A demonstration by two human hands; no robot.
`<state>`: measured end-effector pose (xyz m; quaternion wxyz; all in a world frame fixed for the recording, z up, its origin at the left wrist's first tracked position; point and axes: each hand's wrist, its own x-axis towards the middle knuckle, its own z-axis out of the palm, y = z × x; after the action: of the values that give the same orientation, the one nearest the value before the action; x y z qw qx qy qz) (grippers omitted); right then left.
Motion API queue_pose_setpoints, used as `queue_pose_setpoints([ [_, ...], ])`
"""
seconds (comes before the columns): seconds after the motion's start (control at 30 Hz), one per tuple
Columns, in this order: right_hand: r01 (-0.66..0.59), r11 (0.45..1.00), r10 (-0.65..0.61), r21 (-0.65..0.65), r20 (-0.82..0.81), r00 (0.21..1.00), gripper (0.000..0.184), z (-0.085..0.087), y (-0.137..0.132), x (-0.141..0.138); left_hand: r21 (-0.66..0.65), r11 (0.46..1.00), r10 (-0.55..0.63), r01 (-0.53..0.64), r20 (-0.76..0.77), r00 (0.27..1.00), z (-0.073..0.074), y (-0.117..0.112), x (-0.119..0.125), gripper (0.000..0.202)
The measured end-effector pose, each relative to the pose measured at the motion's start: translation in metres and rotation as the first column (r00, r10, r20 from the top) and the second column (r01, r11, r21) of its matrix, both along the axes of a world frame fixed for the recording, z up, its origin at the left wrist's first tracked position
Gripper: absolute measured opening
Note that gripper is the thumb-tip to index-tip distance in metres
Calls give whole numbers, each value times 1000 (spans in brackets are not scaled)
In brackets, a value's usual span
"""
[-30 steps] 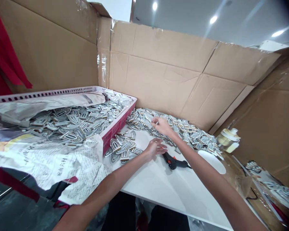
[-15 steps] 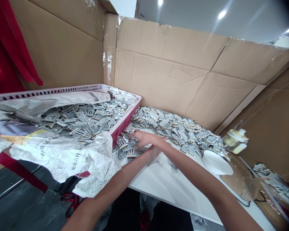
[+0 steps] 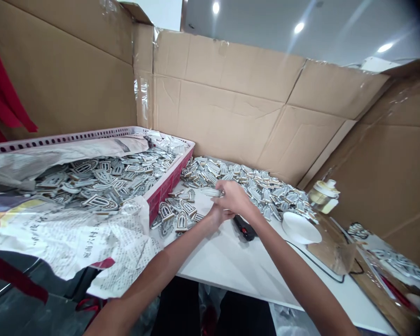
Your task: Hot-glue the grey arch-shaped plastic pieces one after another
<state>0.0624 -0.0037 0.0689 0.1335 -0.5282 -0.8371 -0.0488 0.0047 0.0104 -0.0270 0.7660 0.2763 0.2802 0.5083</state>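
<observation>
Head view: the right hand (image 3: 235,198) pinches a clear plastic glue stick (image 3: 212,192) above the white tabletop (image 3: 231,266), toward its back edge. The left hand (image 3: 217,217) curls just below, its grip hidden. A black hot glue gun (image 3: 244,227) lies just beside them. Grey-and-white arch-shaped badges (image 3: 252,186) heap along the back edge, beside a red perforated plastic crate (image 3: 166,189).

A single head-worn camera looks forward and down, close above the left hand (image 3: 219,216), right hand (image 3: 235,198) and white counter (image 3: 231,266); its edges seem somewhat bowed.
</observation>
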Motion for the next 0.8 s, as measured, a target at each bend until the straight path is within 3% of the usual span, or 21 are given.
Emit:
queue_pose_setpoints([
  [0.1, 284, 954, -284, 96, -16, 959, 28, -4, -12, 34, -24, 997, -80, 80, -1, 997, 3, -2, -2, 25],
  [0.2, 410, 910, -409, 69, -19, 912, 29, -21, -22, 56, -23, 984, -173, 175, 74, 982, 7, -4, -4, 34],
  [0.27, 385, 923, -383, 28, -49, 922, 30, -36, -29, 62, -12, 974, -223, 225, 100, 970, 6, -6, -4, 38],
  [0.37, 252, 968, -250, -12, -168, 953, 36, -52, -38, 68, -2, 969, -245, 246, 50, 968, 3, -7, -2, 31],
  [0.43, 199, 979, -202, -42, -286, 937, 43, -54, -39, 76, -31, 974, -226, 226, 6, 974, 3, -7, -1, 27],
  [0.5, 228, 972, -233, -58, -374, 898, 49, -47, -35, 93, -67, 978, -201, 199, -25, 979, 4, -7, -2, 24],
  [0.57, 362, 931, -356, -53, -368, 859, 47, -37, -27, 121, -73, 980, -187, 183, -52, 981, 5, -7, -2, 21],
  [0.67, 629, 772, -634, -90, -176, 753, 31, -23, -13, 175, -40, 987, -162, 159, -94, 982, 8, -9, -2, 14],
  [0.73, 678, 700, -699, -225, -20, 715, 23, -22, -6, 212, -17, 989, -149, 148, -99, 984, 9, -11, -1, 14],
  [0.8, 628, 698, -665, -344, 12, 746, 23, -28, -3, 241, 7, 987, -161, 162, -95, 982, 9, -12, 0, 18],
])
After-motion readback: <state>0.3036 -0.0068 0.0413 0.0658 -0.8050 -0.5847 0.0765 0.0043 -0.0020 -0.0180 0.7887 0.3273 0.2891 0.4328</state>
